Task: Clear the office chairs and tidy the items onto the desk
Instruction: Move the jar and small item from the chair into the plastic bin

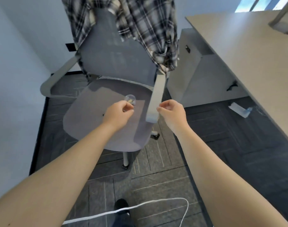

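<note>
Head view looked down at a grey fabric-seated office chair (97, 112) w/ pale grey armrests. The left hand (118, 113) was over the seat, fingers curled closed around the base of a small clear glass light bulb (131, 99); the bulb's round end stuck out past the fingertips, above the seat (couldn't tell if it touched the fabric). The right hand (171, 110) was curled into a loose fist just beside the chair's right armrest (155, 99), thumb and forefinger pinched together; nothing visible in it, tho a thin item could be hidden.

A black-and-white plaid shirt (140, 25) hung draped over the chair's backrest, one part trailing down to the top of the right armrest.

The beige rectangular surface (248, 51) stood to the right of the chair, well apart from both hands, w/ a light grey cabinet (189, 66) under its near end. A white cord (140, 205) lay looped on the dark carpet-tiled floor (221, 145) near a black shoe (121, 204).
</note>
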`<state>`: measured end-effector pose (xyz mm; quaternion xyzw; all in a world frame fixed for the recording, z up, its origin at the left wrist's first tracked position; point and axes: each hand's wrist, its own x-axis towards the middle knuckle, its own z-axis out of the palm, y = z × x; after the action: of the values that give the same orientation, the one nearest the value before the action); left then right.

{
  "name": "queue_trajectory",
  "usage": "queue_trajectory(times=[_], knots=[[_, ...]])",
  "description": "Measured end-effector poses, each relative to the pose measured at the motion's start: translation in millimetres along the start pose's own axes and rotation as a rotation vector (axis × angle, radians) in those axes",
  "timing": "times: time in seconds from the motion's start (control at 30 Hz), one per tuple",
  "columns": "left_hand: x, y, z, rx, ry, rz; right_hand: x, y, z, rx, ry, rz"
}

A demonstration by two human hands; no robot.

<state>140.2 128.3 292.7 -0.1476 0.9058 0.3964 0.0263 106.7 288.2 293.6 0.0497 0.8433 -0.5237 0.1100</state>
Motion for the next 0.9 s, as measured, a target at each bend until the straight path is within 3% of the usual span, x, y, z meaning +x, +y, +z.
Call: queue_trajectory(times=[0.27, 0.6, 0.9], knots=[[58.7, -82.0, -18.6, -0.063, 0.053, -0.219, 58.0, -9.7, 92.9, -0.118, -0.172, 0.022], [167.2, -178.6, 7.8, -0.014, 0.029, -0.472, 178.6, 17.2, 182.8, -0.122, -0.261, 0.149], [243.7, -247.0, 57.6, 0.086, -0.113, -0.5, 249.9, 58.9, 240.4, -0.078, -0.236, 0.246]])
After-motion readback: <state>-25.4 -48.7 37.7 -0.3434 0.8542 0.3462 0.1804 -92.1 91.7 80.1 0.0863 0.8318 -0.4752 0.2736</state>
